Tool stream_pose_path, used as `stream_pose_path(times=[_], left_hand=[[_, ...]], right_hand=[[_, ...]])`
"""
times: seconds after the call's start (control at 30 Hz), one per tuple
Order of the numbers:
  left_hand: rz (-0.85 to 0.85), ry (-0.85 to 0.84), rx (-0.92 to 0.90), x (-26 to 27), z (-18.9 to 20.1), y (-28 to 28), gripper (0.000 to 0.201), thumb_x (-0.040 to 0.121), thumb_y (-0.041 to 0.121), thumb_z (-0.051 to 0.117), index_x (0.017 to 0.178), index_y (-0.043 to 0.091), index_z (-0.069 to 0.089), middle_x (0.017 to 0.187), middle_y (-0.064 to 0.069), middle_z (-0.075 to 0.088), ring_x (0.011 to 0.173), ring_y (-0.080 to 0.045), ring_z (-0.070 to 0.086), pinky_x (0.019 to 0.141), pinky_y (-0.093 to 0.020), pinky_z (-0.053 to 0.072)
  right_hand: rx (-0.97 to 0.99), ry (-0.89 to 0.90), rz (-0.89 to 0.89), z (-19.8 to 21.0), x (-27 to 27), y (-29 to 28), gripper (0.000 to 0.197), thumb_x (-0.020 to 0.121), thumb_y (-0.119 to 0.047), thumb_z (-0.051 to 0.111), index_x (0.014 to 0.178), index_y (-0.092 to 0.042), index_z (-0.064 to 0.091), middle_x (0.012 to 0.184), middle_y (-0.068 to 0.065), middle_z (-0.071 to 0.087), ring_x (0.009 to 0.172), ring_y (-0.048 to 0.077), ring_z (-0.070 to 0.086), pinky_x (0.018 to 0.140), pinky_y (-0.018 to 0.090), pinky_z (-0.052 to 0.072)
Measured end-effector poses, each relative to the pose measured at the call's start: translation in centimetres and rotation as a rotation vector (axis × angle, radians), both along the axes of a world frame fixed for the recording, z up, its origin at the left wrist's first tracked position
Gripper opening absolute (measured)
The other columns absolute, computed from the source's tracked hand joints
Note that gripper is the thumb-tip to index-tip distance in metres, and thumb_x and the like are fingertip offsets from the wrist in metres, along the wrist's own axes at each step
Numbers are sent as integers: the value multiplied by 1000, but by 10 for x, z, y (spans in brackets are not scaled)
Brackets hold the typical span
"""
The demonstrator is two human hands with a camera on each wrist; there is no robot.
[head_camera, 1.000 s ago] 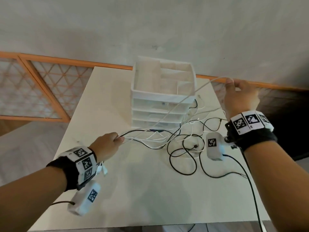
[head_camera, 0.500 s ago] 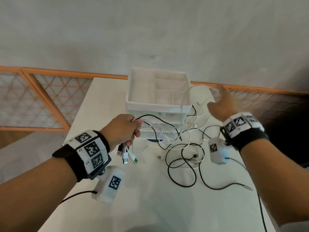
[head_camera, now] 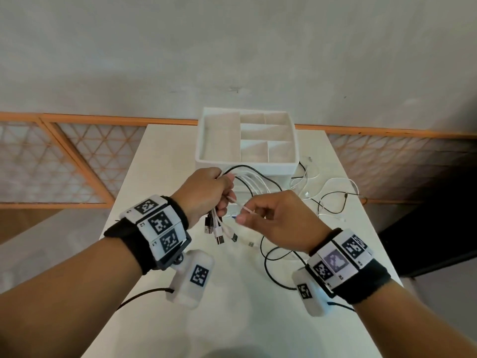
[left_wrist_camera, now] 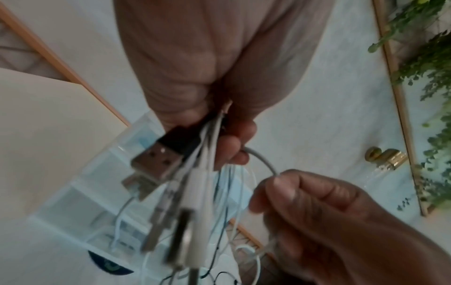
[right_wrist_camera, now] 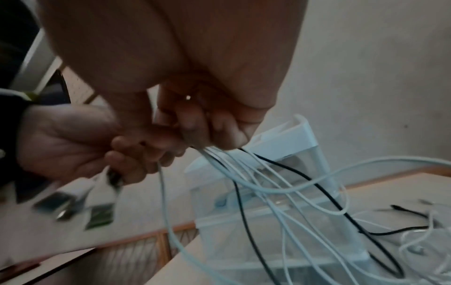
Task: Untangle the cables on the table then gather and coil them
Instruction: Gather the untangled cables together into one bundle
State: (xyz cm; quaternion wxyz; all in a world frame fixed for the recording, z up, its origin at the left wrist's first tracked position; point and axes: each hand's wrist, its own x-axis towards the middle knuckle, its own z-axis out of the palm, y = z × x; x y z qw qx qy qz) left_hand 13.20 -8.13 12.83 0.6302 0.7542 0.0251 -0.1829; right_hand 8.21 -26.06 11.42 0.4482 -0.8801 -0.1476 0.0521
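Note:
My left hand is raised in front of the drawer unit and grips a bundle of black and white cables. Their USB plugs hang below the fist and show close up in the left wrist view as USB plugs. My right hand is right beside it and pinches one white cable between thumb and forefinger. That white cable curves from the left fingers into the right hand. The cables trail down from both hands to a loose tangle on the table.
A white drawer unit with an open divided top tray stands at the back middle of the white table. An orange-framed lattice railing runs behind the table. Black sensor leads loop on the table by my right wrist.
My left hand has lifted the cable bundle up and toward the middle. My right hand has come in from the far right and taken hold of one white cable beside the left hand.

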Motion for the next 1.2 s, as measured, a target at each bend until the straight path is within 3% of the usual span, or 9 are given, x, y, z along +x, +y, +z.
stream_pose_path(times=[0.2, 0.33, 0.47, 0.73, 0.83, 0.93, 1.03, 1.1, 1.2], left_hand=[[-245, -2, 174, -12, -26, 16, 30, 104, 31, 44, 84, 10, 52, 66, -1, 57, 55, -20, 39, 46, -24, 35], [-240, 31, 110, -16, -40, 27, 29, 104, 30, 44, 87, 10, 56, 70, 1, 60, 69, -23, 44, 66, -34, 38], [-229, 44, 138, -15, -45, 29, 29, 104, 29, 44, 85, 12, 57, 70, 0, 63, 78, -24, 49, 71, -36, 39], [-227, 48, 144, -23, -47, 40, 29, 105, 27, 43, 87, 7, 55, 64, -1, 45, 59, -19, 51, 55, -22, 42], [-200, -12, 248, -25, -41, 44, 42, 102, 43, 42, 88, 9, 61, 62, 5, 41, 50, -13, 37, 47, -23, 35], [-258, -152, 402, -27, -26, 44, 48, 101, 50, 39, 87, 16, 70, 64, 4, 52, 55, -16, 46, 53, -26, 34], [-396, -295, 464, -33, -8, 34, 38, 101, 45, 45, 85, 25, 73, 62, 6, 63, 62, -9, 61, 54, -17, 37], [-442, -398, 446, -38, 5, 27, 40, 99, 41, 50, 86, 13, 75, 45, 12, 49, 44, -2, 49, 47, -12, 32], [-358, -478, 299, -40, 22, 34, 38, 95, 41, 56, 79, 12, 75, 47, 8, 30, 41, -7, 30, 45, -18, 25]], right_hand=[[62, -196, -443, -4, 22, -42, 24, 94, -34, 67, 82, -15, 76, 66, 18, 63, 59, 31, 54, 58, 35, 46], [31, -154, -492, -13, 20, -59, 20, 93, -35, 69, 79, -22, 75, 54, 3, 54, 48, 6, 42, 59, 25, 40], [123, -200, -625, -17, 19, -64, 17, 93, -40, 67, 79, -33, 74, 62, 6, 61, 55, 11, 47, 59, 27, 42], [-180, 25, -610, -34, 12, -71, 20, 92, -32, 65, 80, -20, 75, 72, 2, 67, 68, 15, 58, 63, 23, 43], [-458, 200, -457, -35, 2, -68, 36, 82, -24, 70, 117, -24, 71, 107, 3, 62, 94, 17, 57, 82, 26, 43], [-296, 70, -385, -15, -8, -46, 69, 77, -33, 79, 139, -37, 49, 89, -6, 49, 74, 6, 48, 73, 23, 40], [-281, 11, -185, -13, -17, 2, 56, 73, -51, 80, 122, -49, 53, 65, -13, 51, 55, -2, 47, 61, 19, 40], [-399, 11, -159, -39, -18, 20, 25, 76, -58, 70, 93, -42, 61, 67, -11, 60, 64, 6, 58, 70, 30, 51], [-590, 239, -260, -63, -5, -5, 31, 84, -53, 64, 62, -32, 54, 67, -7, 59, 80, 24, 66, 72, 32, 52]])
